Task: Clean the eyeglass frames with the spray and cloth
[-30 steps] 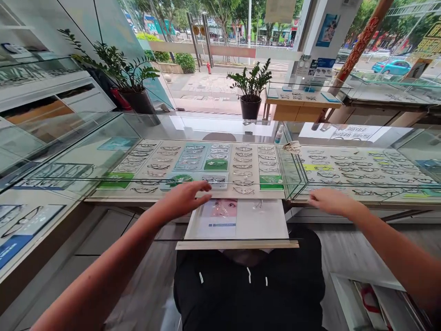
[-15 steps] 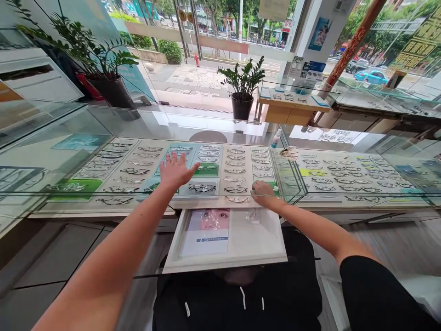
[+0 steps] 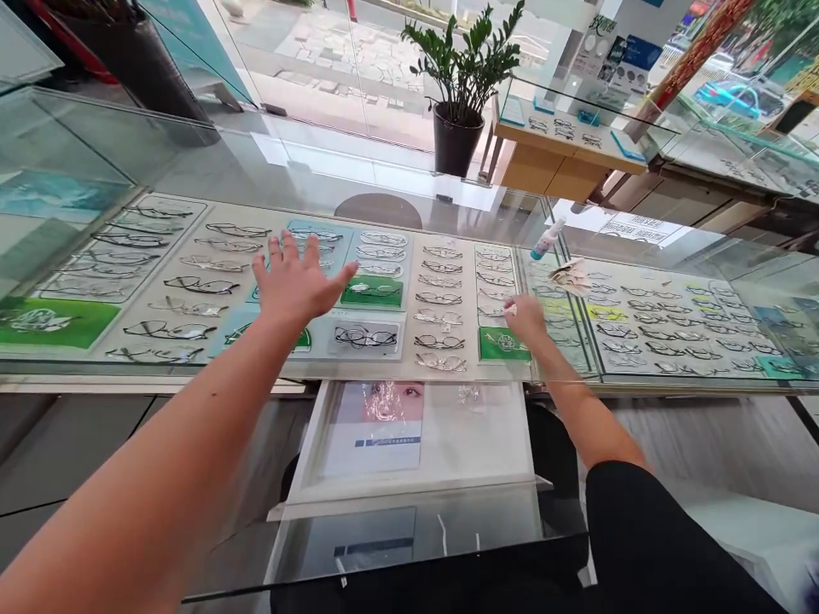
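My left hand is spread flat, palm down, over the blue display cards in the glass showcase. It holds nothing. My right hand is closed, its fingers curled beside the right column of eyeglasses, just above a green card. A small pale glint shows at its fingertips, too small to name. Rows of eyeglasses lie between my hands. Below them a white drawer stands pulled out, with a printed sheet and clear plastic packets inside.
A glass pane juts over the drawer toward my body. A small bottle and a crumpled cloth are at the right divider. Beyond the showcase stand a potted plant and a wooden display table.
My view has tilted down and come nearer the showcase. The right hand has moved forward, away from the front edge, uncovering the green card. My left hand stays spread.
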Tool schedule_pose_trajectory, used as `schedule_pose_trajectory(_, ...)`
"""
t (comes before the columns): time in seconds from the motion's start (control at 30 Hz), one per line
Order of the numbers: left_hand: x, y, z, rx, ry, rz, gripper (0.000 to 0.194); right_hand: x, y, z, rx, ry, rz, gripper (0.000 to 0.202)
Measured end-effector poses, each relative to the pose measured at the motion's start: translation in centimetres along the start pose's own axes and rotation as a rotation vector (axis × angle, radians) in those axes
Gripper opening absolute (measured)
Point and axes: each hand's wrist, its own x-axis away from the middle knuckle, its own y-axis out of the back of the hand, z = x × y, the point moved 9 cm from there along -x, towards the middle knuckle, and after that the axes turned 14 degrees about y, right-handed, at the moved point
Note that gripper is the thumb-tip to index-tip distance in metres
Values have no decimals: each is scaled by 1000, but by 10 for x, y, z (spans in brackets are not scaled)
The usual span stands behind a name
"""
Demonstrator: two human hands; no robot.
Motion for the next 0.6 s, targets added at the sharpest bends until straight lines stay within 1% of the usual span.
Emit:
schedule_pose_trajectory(0.07,-6,-1,2,-16,38,7,117,12,-11,-3,39,-4,68,26)
schedule_pose_trajectory(0.2,-13,-2,5,-75,112,46,114,37,-33,1,229,26,218,28)
schedule_pose_trajectory(0.3,-14,-1,3,-86,127,61,115,48,-42,4,302,62,235,24)
schedule_pose_trajectory(0.37,-14,0,2,-91,136,61,115,50,-43,5,318,67,221,25)
schedule_pose_trajectory(0.47,-16,0,2,-100,138,54,113,52,-39,10,320,74,196,26)
schedule_pose_trajectory(0.6,-17,0,2,-108,139,45,111,62,-25,30,281,113,182,27)
